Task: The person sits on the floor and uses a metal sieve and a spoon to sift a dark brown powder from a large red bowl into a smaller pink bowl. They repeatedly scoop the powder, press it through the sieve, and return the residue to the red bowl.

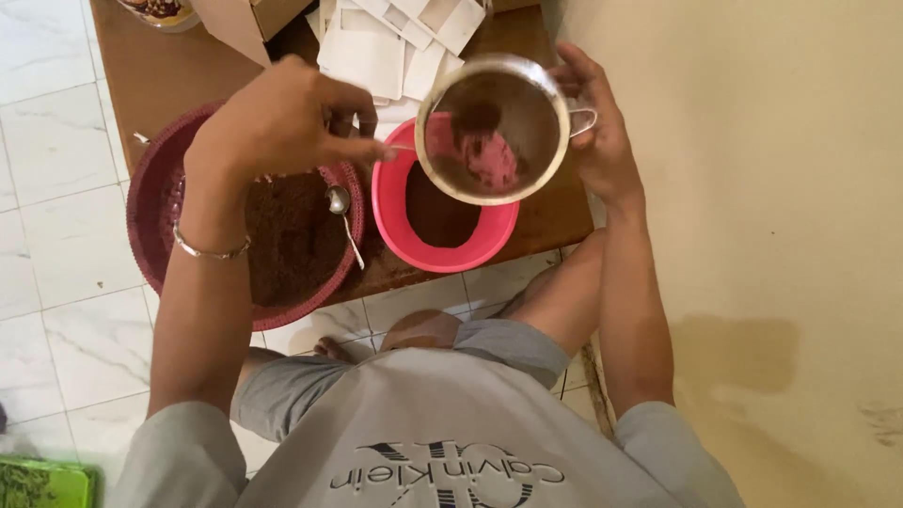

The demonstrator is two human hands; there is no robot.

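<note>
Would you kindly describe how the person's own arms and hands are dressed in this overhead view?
Both arms are bare from short grey sleeves down. The left hand has a thin silver bangle at its wrist. The right hand wears nothing visible: no glove, watch or ring. No rings show on the fingers of either hand.

A heap of small flat white paper packets (395,42), rectangular and overlapping, lies on the brown table just beyond the left hand (282,122) and just left of the right hand (602,122). Farther beyond the left hand, at the table's far edge, stands a brown cardboard box (246,21) with a tan flap, cut off by the frame. No screens or signs show.
</note>
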